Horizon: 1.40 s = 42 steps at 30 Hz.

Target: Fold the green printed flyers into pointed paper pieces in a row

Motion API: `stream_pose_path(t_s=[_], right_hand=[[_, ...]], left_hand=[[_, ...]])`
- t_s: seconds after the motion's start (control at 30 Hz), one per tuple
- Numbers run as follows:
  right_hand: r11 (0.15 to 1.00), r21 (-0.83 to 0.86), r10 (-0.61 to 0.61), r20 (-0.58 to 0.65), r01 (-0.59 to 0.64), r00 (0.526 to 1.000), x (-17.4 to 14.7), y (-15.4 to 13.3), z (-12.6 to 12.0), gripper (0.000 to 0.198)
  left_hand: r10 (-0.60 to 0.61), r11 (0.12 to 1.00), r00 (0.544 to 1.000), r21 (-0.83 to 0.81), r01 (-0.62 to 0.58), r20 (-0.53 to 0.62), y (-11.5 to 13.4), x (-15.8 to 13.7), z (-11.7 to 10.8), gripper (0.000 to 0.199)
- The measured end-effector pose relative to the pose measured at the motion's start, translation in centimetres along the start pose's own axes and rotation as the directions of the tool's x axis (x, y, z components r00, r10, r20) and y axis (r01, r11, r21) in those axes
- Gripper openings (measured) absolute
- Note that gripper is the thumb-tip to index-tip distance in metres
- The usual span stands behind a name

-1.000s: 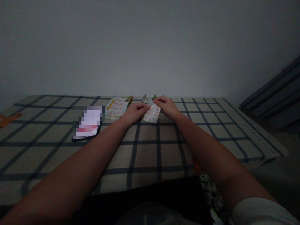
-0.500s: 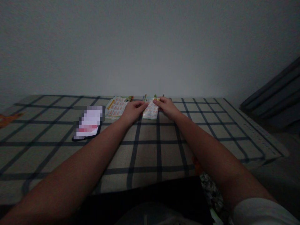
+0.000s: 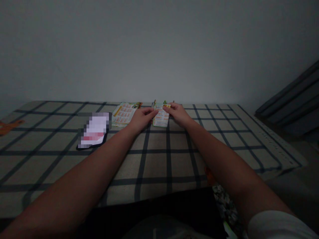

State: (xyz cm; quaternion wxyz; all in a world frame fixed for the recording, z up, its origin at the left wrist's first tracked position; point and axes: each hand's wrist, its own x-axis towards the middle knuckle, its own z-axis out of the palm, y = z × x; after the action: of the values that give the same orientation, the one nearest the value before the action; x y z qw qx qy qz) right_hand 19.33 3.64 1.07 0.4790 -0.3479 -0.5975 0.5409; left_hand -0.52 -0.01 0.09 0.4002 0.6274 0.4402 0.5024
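A small printed paper (image 3: 161, 119), with rows of orange and dark print and folded narrow, is between my two hands near the far side of the table. My left hand (image 3: 144, 117) pinches its left edge between thumb and fingers. On the other side, my right hand (image 3: 177, 113) grips the upper right edge, thumb on top. Green and dark bits of the paper stick up behind the fingers. A second printed sheet (image 3: 124, 113), with a similar pattern and a yellow heading, lies flat left of my left hand, which partly covers it.
A phone (image 3: 94, 130) with a lit, blurred screen lies left of my left forearm. The checked tablecloth (image 3: 154, 162) reaches back to a plain wall (image 3: 159, 49). Something orange (image 3: 11, 126) lies at the far left edge. Dark ridged panels (image 3: 294, 99) stand at the right.
The paper in my hands has shifted very slightly to the right. Both hands keep their hold on it; the phone and the other sheet stay put.
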Motion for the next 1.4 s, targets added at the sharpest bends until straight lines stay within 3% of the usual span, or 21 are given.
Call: stream_pose_path(t_s=[0.73,1.03,1.4], right_hand=[[1.0,0.001,-0.015,-0.009,0.015,1.0,0.19,0.23,-0.21,0.027],[0.999,0.047,0.015,-0.011,-0.014,1.0,0.08,-0.02,-0.04,0.028],[0.999,0.052,0.001,-0.038,0.001,0.999,-0.08,-0.29,0.08,0.025]], left_hand=[[-0.058,0.992,0.998,-0.11,0.06,0.022,0.22,-0.1,0.25,0.046],[-0.005,0.999,0.998,0.04,0.008,-0.061,0.0,0.04,-0.08,0.044],[-0.013,1.0,1.0,0.016,0.013,-0.022,0.25,-0.06,0.09,0.048]])
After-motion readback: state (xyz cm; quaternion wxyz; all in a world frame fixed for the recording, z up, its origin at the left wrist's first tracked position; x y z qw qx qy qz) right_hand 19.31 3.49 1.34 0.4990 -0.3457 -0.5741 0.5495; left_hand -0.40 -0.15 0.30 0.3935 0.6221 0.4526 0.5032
